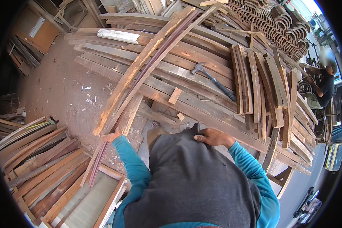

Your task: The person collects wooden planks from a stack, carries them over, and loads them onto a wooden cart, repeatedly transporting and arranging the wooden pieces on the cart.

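My left hand (112,135) is closed around a long, narrow wooden strip (130,91). A dark reddish strip (150,65) runs alongside it, and both slant from the lower left up across the wood pile. Beside them, a rough, splintered plank (136,62) lies at nearly the same slant. My right hand (215,137) is at the front of the dark grey shirt (201,178), its fingers closed on a fold of the cloth. Ahead of it, a claw hammer (214,80) with a dark handle rests on the stacked boards (186,89). A small wood block (174,96) sits nearby.
Upright-leaning short boards (260,83) stand on the right of the pile. More planks (45,167) and a wooden frame (114,197) lie at lower left. Curved roof tiles (269,30) are stacked far right. Another person (325,85) sits beyond. Debris litters the floor (64,83).
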